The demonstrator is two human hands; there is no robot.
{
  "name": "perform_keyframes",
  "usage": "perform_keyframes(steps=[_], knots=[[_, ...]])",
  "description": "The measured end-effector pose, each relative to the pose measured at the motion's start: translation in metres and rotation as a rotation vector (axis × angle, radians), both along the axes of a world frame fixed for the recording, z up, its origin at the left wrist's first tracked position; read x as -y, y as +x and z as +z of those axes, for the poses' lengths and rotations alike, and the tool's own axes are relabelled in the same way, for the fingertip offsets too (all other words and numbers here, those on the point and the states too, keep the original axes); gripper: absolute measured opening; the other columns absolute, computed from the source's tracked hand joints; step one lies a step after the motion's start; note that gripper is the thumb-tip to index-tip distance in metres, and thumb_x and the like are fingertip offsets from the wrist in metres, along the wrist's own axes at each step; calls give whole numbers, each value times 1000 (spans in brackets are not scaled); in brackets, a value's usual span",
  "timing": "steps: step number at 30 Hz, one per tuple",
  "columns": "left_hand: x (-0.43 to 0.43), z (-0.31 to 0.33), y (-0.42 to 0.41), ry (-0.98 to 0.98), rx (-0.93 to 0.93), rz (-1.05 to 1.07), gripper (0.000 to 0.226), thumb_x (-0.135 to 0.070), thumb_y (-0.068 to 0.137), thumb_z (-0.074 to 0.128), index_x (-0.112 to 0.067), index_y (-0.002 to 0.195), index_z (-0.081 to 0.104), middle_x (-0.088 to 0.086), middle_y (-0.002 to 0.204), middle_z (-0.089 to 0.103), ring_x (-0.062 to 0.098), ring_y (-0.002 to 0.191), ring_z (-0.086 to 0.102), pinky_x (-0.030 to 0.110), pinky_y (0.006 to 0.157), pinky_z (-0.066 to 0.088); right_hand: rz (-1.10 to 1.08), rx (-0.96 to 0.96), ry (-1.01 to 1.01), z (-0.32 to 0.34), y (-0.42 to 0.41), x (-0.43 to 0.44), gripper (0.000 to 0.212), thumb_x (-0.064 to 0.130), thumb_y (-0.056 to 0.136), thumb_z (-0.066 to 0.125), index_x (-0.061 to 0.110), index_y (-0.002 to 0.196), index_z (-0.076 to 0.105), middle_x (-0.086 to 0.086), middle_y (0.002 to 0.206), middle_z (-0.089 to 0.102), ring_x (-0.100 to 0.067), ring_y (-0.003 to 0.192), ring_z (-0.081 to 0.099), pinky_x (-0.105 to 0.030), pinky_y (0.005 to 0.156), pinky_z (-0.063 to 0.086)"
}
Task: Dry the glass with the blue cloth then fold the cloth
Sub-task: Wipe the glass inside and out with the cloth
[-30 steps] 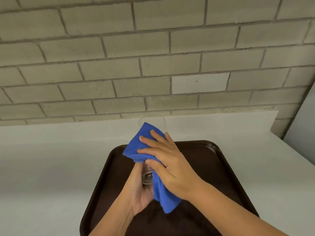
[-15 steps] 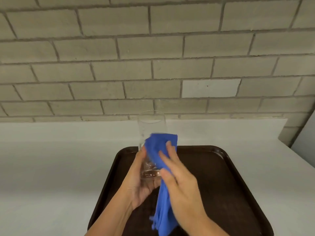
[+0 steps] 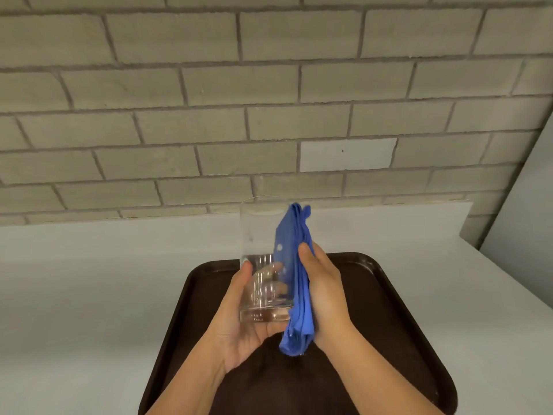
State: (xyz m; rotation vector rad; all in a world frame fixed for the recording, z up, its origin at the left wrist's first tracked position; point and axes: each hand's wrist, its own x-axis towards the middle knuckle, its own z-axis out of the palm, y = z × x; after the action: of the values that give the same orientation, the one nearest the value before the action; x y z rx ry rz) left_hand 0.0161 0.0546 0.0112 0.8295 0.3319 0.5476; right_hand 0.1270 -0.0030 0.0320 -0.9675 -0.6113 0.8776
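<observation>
A: State the glass (image 3: 263, 259) condition.
B: Clear tall tumbler, upright, thick base at 6 o'clock, rim at 12 o'clock. Raised above the surface.
A: State the blue cloth (image 3: 294, 283) condition.
B: Bunched lengthwise, vertical, pressed against the glass wall at 3 o'clock. Lower end hangs below the base.

The tall clear drinking glass (image 3: 263, 259) at the centre is smooth and glossy, with a thick base that catches bright streaks, and the soft blue cloth (image 3: 294, 283) at its 3 o'clock side looks matt and woven, bunched in folds. Below, at 6 o'clock, the dark brown plastic tray (image 3: 398, 319) has a fine-grained, dull sheen, resting on a smooth matt white counter (image 3: 89, 295); at 12 o'clock the grey brick wall (image 3: 209, 85) is rough and matt.
</observation>
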Motion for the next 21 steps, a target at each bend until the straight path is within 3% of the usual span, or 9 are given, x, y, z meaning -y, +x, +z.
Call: perform_keyframes(steps=[2,4,7,10,12,15,18,21], knots=[[-3,4,0,76,-93,-6,56,-56,60,66,-16,98,73,7,85,76,23,77,72,37,61,59,89,-255,58,-12,-3,6,29,31,82,55,18,105,65,-9,92,73,-26,84,69,-36,72,58],[-3,14,2,196,-239,-30,57,-57,55,66,-19,98,72,7,86,76,22,75,72,35,62,60,135,-478,86,-18,-7,9,41,34,77,57,13,112,62,-13,95,72,-27,83,70,-36,66,59],[2,35,12,367,-472,-3,81,-66,49,66,-19,114,59,7,95,74,21,76,72,31,59,58,155,-705,77,-22,-10,8,44,34,86,49,7,120,56,-15,92,71,-28,76,70,-36,63,60],[10,49,20,476,-677,183,100,-69,45,67,-14,125,42,11,113,65,25,87,70,38,71,60,134,-826,37,-20,-9,6,49,37,89,43,5,125,50,-20,114,61,-32,86,62,-45,82,50],[14,50,21,538,-735,357,91,-61,52,71,-14,121,38,7,107,63,20,88,66,34,74,57,134,-836,17,-17,-8,5,55,41,89,40,2,128,46,-23,126,50,-35,97,54,-47,92,41],[28,46,20,673,-756,525,73,-52,55,75,-20,109,36,-7,93,55,4,78,58,9,53,48,146,-808,47,-10,-8,4,53,42,87,43,5,124,52,-19,109,60,-34,92,59,-44,84,48],[35,43,18,742,-745,603,70,-49,57,77,-20,109,40,-3,106,50,7,89,56,13,66,47,54,-685,54,-7,-12,4,45,40,88,44,11,121,55,-20,117,61,-37,104,60,-47,89,50],[31,48,12,724,-711,603,58,-49,57,76,-24,98,44,-13,92,55,-1,77,55,5,49,43,-20,-484,27,-1,-18,8,40,41,88,44,17,117,58,-18,120,62,-34,108,60,-53,96,46]])
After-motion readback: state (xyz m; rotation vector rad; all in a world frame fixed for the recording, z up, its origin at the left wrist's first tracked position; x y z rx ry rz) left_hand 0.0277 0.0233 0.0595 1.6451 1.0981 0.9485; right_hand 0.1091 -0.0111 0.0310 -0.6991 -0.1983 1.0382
